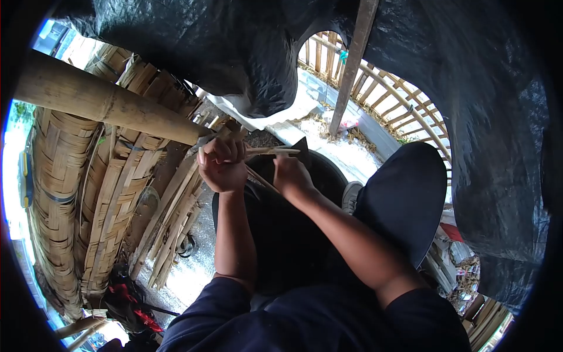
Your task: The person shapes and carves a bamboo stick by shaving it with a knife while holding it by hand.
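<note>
In the head view, my left hand (224, 165) is closed in a fist around a pale bamboo strip (272, 151), which sticks out to the right. My right hand (291, 178) is closed just below the strip's far end. A dark, pointed blade (301, 150), like a broad knife's, rises beside its fingers and meets the strip. The handle is hidden inside the right hand. Behind that hand lies a dark round tub or basin (331, 173), partly covered by my arm and knee.
A thick bamboo pole (111, 105) slants in from the left, close to my left hand. Rolled woven bamboo mats (64, 199) stand at left, with split bamboo strips (176, 234) beside my leg. Black plastic sheeting (481, 135), a wooden post (353, 70) and a bamboo fence (404, 105) are ahead and right.
</note>
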Available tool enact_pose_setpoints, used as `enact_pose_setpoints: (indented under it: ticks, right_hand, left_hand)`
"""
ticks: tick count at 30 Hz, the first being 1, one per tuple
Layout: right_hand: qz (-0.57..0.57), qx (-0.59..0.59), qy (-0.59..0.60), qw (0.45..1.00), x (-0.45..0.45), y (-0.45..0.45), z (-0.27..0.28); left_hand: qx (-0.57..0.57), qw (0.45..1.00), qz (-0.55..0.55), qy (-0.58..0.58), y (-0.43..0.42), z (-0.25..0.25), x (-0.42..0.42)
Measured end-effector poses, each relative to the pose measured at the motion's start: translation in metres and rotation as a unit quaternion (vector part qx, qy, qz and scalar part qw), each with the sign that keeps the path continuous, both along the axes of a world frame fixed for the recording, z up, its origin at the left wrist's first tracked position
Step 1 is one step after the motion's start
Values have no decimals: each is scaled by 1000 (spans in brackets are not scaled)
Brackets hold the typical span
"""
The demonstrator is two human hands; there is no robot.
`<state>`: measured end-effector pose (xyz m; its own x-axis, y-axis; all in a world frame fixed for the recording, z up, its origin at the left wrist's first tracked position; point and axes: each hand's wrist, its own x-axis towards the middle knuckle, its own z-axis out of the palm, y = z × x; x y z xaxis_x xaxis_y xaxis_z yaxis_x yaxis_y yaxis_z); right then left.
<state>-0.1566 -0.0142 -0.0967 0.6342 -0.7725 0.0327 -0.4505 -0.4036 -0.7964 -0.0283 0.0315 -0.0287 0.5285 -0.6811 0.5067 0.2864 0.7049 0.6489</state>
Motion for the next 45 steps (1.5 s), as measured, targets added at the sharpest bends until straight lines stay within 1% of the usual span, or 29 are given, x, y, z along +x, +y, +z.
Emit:
enact_pose_setpoints:
  ticks: [1,2,3,4,5,6,8,9,12,14,16,17,18,19,20,24,28,30,31,32,33,34,35,36,38,39,41,42,45]
  right_hand:
    - [-4,29,65,997,-4,-1,-6]
    - [-6,29,65,997,-2,0,-12]
    - [19,47,15,999,1,0,3]
    - [47,65,-33,996,4,0,18]
    - [56,28,-65,996,8,3,29]
    - [61,30,-61,996,9,1,24]
    - [-5,99,45,994,11,0,3]
    - [-6,70,80,994,4,-3,-23]
    - [-13,68,79,994,3,-2,-49]
    - [1,79,40,996,14,-1,-2]
    - [48,52,-31,997,19,-2,20]
    - [37,63,-55,996,17,-2,23]
    - [40,65,-54,996,15,-2,17]
    - [-4,106,14,994,15,-2,9]
    - [-50,146,81,985,16,-2,2]
    - [-91,144,51,984,17,11,20]
    - [-101,160,23,982,14,13,30]
    - [-111,150,9,982,14,15,28]
    - [-98,136,-10,986,13,16,28]
    - [-86,122,-29,988,13,17,29]
    - [-88,123,-31,988,13,19,33]
    - [-93,114,-76,986,14,21,38]
    - [-98,104,-121,982,13,23,43]
    - [-100,105,-121,982,12,23,47]
    - [-60,72,-165,982,11,22,53]
    - [-58,67,-168,982,10,21,53]
    - [-41,74,-149,985,7,18,43]
    - [-24,78,-131,988,6,15,41]
    - [4,54,-103,993,7,11,39]
  left_hand:
    - [-4,1000,4,6,0,0,0]
    - [-10,1000,8,10,-1,1,1]
    - [-12,1000,6,10,-3,0,5]
    - [-5,998,44,40,-4,-2,10]
    - [2,994,84,71,-5,-5,15]
    - [3,993,88,75,-6,-6,18]
    - [10,998,57,22,-4,-6,21]
    - [22,998,56,7,-3,0,18]
    - [15,1000,21,11,-4,-2,18]
    - [8,1000,25,16,-2,-1,26]
    - [0,999,35,25,-3,0,28]
    - [7,999,29,19,-2,1,27]
    - [15,1000,23,12,-1,2,26]
    - [15,1000,25,10,-2,1,25]
    - [25,999,32,-4,-5,1,24]
    - [74,994,55,-55,-14,12,14]
    - [61,985,87,-132,-15,6,19]
    - [13,977,91,-190,-15,5,22]
    - [-8,988,48,-148,-17,5,21]
    - [-7,988,46,-150,-14,6,21]
    - [17,995,-38,-94,-8,7,21]
    - [42,991,-121,-37,-5,7,20]
    - [40,989,-131,-49,-5,7,20]
    - [42,989,-132,-49,-7,5,16]
    - [14,998,-57,-29,-13,0,6]
    - [16,998,-58,-29,-14,1,3]
    - [-14,993,-73,92,-16,6,-2]
    - [-12,993,-74,93,-14,6,0]
    - [45,998,1,50,-11,8,8]
